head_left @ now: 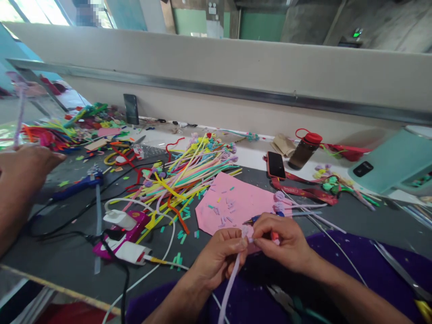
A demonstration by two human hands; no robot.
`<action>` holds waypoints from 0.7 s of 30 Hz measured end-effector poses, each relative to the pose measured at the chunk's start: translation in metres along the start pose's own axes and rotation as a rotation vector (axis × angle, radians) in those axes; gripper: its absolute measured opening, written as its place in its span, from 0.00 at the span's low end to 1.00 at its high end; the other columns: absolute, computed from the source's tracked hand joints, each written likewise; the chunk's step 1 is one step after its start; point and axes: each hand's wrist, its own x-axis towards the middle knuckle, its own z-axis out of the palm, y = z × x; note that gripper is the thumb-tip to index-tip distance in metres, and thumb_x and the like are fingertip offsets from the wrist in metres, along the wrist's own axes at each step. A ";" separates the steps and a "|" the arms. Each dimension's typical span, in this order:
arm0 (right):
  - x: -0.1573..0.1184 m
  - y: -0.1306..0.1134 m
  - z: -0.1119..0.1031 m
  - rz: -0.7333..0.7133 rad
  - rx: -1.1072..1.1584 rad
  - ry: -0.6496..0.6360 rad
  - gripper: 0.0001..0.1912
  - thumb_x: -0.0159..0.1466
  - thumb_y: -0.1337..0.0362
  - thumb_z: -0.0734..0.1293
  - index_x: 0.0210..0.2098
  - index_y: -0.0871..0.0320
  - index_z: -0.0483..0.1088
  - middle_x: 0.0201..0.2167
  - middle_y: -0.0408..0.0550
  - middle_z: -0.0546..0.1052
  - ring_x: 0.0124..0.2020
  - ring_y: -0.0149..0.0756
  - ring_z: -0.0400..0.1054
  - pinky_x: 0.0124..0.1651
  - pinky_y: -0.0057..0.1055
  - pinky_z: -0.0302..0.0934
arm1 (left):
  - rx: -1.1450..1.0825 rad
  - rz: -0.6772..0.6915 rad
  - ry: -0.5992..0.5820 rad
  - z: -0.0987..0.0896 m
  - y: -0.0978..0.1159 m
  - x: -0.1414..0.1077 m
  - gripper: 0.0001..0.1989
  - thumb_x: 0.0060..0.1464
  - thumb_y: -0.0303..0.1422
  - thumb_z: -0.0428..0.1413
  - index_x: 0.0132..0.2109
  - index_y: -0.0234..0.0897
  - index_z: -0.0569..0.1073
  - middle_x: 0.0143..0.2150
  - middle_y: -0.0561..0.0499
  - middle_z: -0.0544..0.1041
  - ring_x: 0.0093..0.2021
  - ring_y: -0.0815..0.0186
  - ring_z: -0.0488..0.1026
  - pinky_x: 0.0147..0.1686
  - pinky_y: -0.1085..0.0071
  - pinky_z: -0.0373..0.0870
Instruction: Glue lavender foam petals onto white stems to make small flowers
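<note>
Both hands meet low in the middle, around a small pale lilac pipe-cleaner flower point(247, 231). My left hand point(221, 256) pinches the flower at its base, and a lilac pipe-cleaner stem point(230, 288) hangs down from it. The fingertips of my right hand point(281, 243) are closed on the flower's right side, on a short lilac end. Just behind them lies a pink sheet point(243, 195) strewn with small lilac and green clippings. Finished lilac flowers point(279, 198) rest at that sheet's right edge, stems pointing right. Pliers point(281, 299) lie below my right hand, partly in shadow.
A heap of pipe-cleaner flowers point(192, 171) spreads behind the sheet. Left are a blue glue gun point(79, 185), a power strip point(126, 236) and loose cables. A phone point(276, 164) and bottle point(305, 150) stand back right; scissors point(400, 265) lie right. Another person's hand point(27, 168) reaches in left.
</note>
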 end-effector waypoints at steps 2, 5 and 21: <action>0.003 0.000 -0.009 0.060 0.002 0.002 0.05 0.54 0.75 0.65 0.26 0.60 0.70 0.23 0.44 0.72 0.25 0.29 0.65 0.30 0.26 0.58 | 0.011 -0.013 0.021 0.001 0.001 0.000 0.10 0.43 0.33 0.59 0.23 0.31 0.68 0.12 0.55 0.67 0.07 0.79 0.55 0.07 0.81 0.45; 0.008 0.004 -0.017 0.141 0.065 -0.011 0.04 0.55 0.72 0.65 0.26 0.60 0.71 0.23 0.44 0.72 0.25 0.29 0.64 0.29 0.26 0.58 | 0.023 -0.030 0.027 0.003 0.003 -0.001 0.10 0.42 0.33 0.60 0.23 0.30 0.69 0.11 0.55 0.67 0.07 0.79 0.54 0.07 0.81 0.45; 0.008 0.013 -0.018 0.289 0.208 -0.110 0.05 0.55 0.65 0.67 0.26 0.62 0.73 0.23 0.44 0.72 0.24 0.27 0.64 0.28 0.24 0.59 | 0.052 -0.074 0.054 0.009 0.005 -0.003 0.09 0.40 0.32 0.60 0.23 0.31 0.70 0.10 0.56 0.66 0.05 0.78 0.52 0.05 0.81 0.42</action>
